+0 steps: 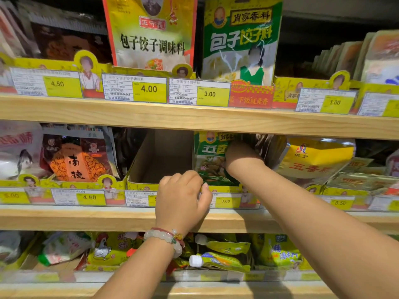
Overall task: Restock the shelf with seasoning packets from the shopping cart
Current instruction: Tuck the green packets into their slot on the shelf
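Green seasoning packets [210,157] stand in a yellow-fronted display tray [224,188] on the middle shelf [86,219]. My right hand [241,156] reaches in under the upper shelf board and grips these packets from the right side; its fingers are hidden behind them, and silver packet backs show just beyond. My left hand [181,195], with bead bracelets on the wrist, is at the shelf front with fingers curled over the tray's front lip, thumb beside the 3.00 price tag. The shopping cart is out of view.
An empty cardboard display box [159,156] sits left of the green packets. Orange packets [75,160] are further left, yellow packets [319,156] to the right. The upper shelf [194,117] holds tall dumpling-seasoning bags; the lower shelf [216,255] holds yellow pouches.
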